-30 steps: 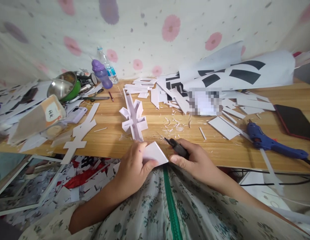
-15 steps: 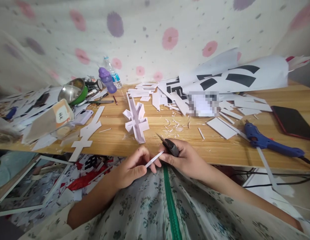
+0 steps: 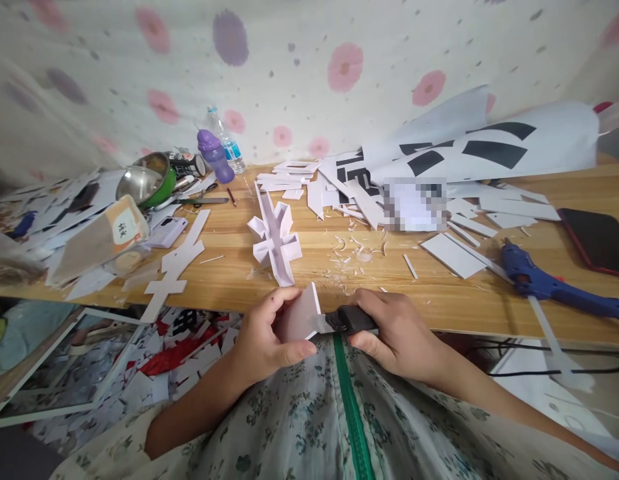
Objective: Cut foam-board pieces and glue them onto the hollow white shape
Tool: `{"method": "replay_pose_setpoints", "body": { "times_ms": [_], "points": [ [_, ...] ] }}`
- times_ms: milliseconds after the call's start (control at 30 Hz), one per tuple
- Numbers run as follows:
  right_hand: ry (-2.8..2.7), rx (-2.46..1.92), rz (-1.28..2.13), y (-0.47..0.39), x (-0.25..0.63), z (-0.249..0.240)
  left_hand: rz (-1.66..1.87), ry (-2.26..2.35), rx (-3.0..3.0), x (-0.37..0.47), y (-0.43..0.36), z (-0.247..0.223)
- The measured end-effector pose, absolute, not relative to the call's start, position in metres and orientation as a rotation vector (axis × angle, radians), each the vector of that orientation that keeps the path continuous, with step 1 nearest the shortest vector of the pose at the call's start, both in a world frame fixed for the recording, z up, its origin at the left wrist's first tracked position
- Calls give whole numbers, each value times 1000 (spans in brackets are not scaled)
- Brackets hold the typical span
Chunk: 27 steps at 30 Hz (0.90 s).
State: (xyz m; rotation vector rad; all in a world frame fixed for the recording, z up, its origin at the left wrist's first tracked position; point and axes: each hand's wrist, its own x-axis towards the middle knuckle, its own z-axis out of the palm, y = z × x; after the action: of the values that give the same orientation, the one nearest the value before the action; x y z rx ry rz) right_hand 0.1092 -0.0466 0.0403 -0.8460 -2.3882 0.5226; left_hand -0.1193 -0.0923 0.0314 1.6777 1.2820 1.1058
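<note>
A flat white piece (image 3: pixel 300 315) is held between the thumb and fingers of my left hand (image 3: pixel 269 333), over my lap at the table's front edge. My right hand (image 3: pixel 394 330) grips a black-handled utility knife (image 3: pixel 352 320). Its blade points left and meets the right edge of the white piece. Beyond my left hand, a white star-shaped form with raised walls (image 3: pixel 276 240) rests on the wooden table (image 3: pixel 229 267). White shavings (image 3: pixel 356 250) are scattered beyond the knife.
At right lie a blue glue gun (image 3: pixel 549 283) and a dark phone-like slab (image 3: pixel 596 237). White cut pieces (image 3: pixel 176 263), a green-rimmed bowl (image 3: pixel 149 180) and a purple bottle (image 3: pixel 215 157) are at left. Scraps (image 3: pixel 204 353) fill the space below the table.
My left hand has turned the white piece so its broad face shows. The knife has swung from pointing up-left to lying nearly level, its blade now at the piece's edge. The view has shifted slightly.
</note>
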Motion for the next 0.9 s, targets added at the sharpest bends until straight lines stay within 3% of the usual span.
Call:
{"method": "replay_pose_setpoints", "body": {
  "times_ms": [900],
  "points": [
    [-2392, -817, 442, -29, 108, 25, 1137, 1184, 1777, -117, -86, 25]
  ]
}}
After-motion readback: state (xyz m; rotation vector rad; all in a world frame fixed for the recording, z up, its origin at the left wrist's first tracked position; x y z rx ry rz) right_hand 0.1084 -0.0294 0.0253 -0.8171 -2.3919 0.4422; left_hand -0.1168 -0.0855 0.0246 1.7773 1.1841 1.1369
